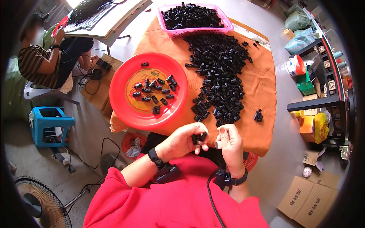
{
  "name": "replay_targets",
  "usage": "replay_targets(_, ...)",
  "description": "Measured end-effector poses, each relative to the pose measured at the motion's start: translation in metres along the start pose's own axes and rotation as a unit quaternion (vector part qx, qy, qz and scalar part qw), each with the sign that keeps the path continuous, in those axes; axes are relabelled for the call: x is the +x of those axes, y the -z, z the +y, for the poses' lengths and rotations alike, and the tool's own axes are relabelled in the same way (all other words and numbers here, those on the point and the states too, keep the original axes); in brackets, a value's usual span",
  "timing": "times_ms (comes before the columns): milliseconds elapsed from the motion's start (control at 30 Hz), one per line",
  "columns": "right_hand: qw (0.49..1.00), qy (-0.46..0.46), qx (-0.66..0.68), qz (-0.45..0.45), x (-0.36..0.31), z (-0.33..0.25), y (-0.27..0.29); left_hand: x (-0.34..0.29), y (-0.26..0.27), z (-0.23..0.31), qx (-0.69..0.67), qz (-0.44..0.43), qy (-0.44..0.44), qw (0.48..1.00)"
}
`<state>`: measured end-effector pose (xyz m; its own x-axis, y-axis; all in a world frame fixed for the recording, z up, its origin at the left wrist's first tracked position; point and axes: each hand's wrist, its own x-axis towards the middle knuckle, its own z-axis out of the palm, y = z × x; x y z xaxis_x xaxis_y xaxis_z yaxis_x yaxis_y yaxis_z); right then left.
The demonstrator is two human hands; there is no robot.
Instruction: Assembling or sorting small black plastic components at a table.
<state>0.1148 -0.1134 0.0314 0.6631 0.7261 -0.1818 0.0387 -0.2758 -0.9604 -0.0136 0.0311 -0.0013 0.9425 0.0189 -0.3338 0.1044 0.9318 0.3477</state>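
Left hand (181,142) fingers pinch small black clip (199,137)

A red top with sleeves pushed up to the elbows is worn. A black band with a small black device is strapped at the wrist behind each hand; a black cable is led down from the right wrist's device.

the left hand (181,141) is pinching a small black clip (200,137) at its fingertips, just beside the curled right hand (229,143). beyond them, a red plate (125,104) holding a few clips is lying on an orange cloth (262,91) beside a black pile (219,76) and a pink basket (197,31).
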Motion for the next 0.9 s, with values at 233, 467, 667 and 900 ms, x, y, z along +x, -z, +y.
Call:
replay_targets(233, 0.999, 0.002, -0.001, 0.039, 0.002, 0.003, 0.003, 0.025, 0.001, 0.011, 0.153, 0.106, -0.045, 0.982)
replay_targets(467, 0.999, 0.001, -0.010, 0.052, -0.002, 0.004, 0.003, 0.054, -0.005, -0.008, 0.789, 0.263, -0.294, 0.472)
replay_targets(667, 0.998, 0.020, -0.030, 0.053, -0.003, 0.008, 0.005, 0.056, -0.007, -0.012, 0.854, 0.253, -0.225, 0.396)
replay_targets(900, 0.999, 0.021, -0.004, 0.050, -0.001, 0.011, 0.010, 0.046, -0.014, 0.001, 0.613, 0.177, -0.230, 0.735)
